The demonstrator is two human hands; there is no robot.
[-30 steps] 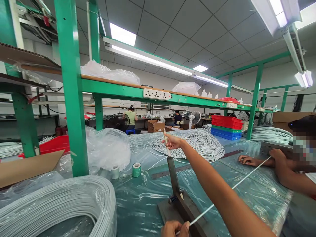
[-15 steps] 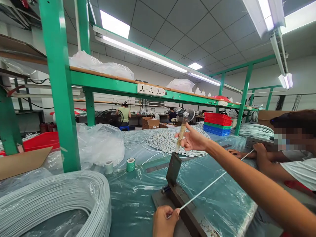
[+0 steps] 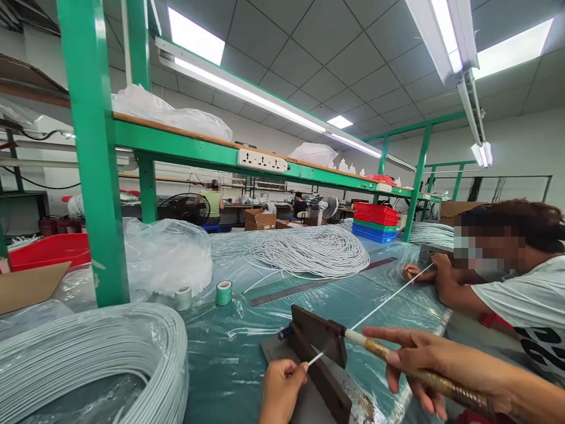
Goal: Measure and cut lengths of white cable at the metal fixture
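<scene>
1. The counter [image 3: 220, 377], sheeted in clear plastic, lies beneath both grips.
2. A wrapped coil of white cable [image 3: 170, 344] sits left of the left grip.
3. A loose heap of white cable [image 3: 311, 253] lies beyond both grips.
4. A lever cutter [image 3: 320, 338] stands between the grips.
5. Right grip [image 3: 435, 360]: closed round the lever handle [image 3: 376, 348], index finger extended.
6. Left grip [image 3: 282, 388]: pinched together on a white strand [image 3: 392, 295], which runs past the cutter to a co-worker's hand [image 3: 442, 262] beyond the right grip.
</scene>
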